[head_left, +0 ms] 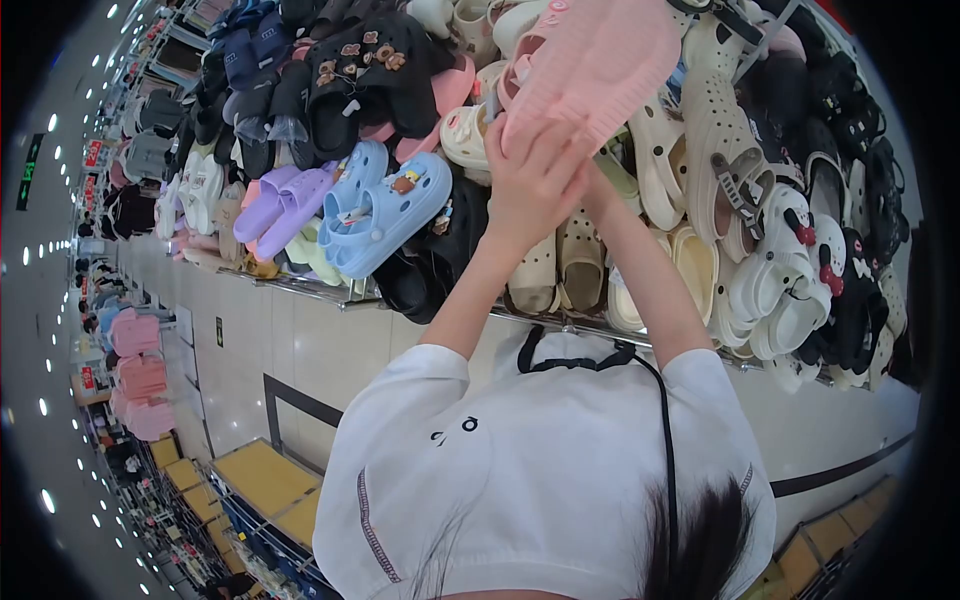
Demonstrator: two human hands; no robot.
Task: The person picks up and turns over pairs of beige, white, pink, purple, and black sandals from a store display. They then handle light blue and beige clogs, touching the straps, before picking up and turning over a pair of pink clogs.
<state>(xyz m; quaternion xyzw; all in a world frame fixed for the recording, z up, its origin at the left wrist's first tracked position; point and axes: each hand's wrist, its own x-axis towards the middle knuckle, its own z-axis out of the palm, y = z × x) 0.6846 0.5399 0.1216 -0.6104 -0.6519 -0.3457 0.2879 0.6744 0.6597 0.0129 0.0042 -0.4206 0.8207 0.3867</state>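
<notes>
A pink slipper (600, 70) is raised over the shoe display, its broad ridged-edged sole turned up toward me. My left hand (535, 185) is closed around its near end, fingers lying over the sole. Just beside and partly behind it, my right hand (583, 165) is at the same end; its fingers are largely hidden by the left hand and the slipper. Close to the left hand lies a cream clog (465, 138). Below the hands stand a beige clog (535, 275) and a brown-lined clog (581, 265).
Blue clogs (400, 205) with charms and purple slides (285, 208) fill the left of the rack. White clogs (790, 260) and a black clog (365, 80) crowd around too. A metal rail (310, 290) edges the display. Yellow-topped stands (265, 480) are at lower left.
</notes>
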